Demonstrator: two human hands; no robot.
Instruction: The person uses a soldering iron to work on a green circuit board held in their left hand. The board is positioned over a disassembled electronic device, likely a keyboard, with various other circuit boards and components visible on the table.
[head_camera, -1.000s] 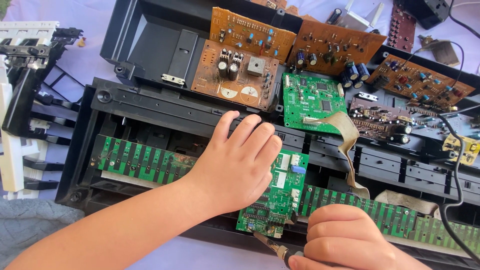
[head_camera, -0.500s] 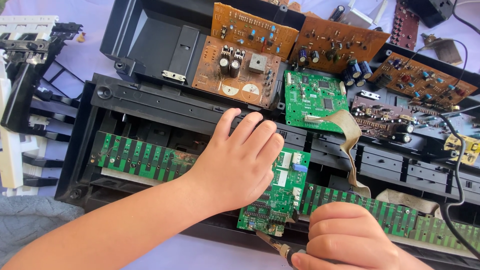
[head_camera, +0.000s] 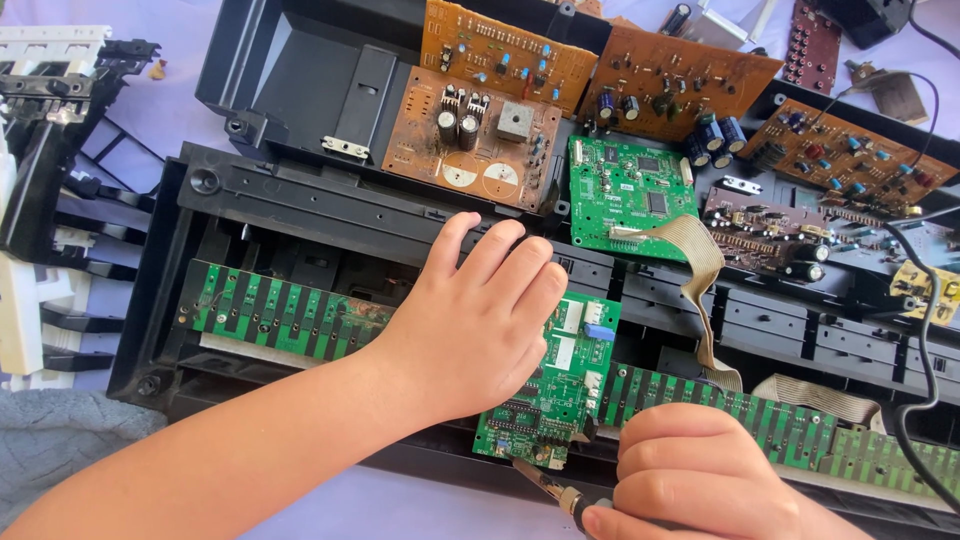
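Two bare hands work nearest the camera: the right hand (head_camera: 695, 470) is clenched around a slim metal-tipped tool (head_camera: 545, 482), its point at the lower edge of a small green circuit board (head_camera: 560, 385). That glossy, component-studded board lies tilted in the black plastic casing (head_camera: 300, 200), pressed down by the left hand (head_camera: 470, 325), fingers spread flat. Beyond lie matte brown boards (head_camera: 470, 135) with cylindrical capacitors.

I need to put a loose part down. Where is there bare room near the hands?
Bare lilac cloth lies below the black casing, under the left hand. Another strip shows top left. Crowded: the circuit boards upper right, and around the right hand with its tool.
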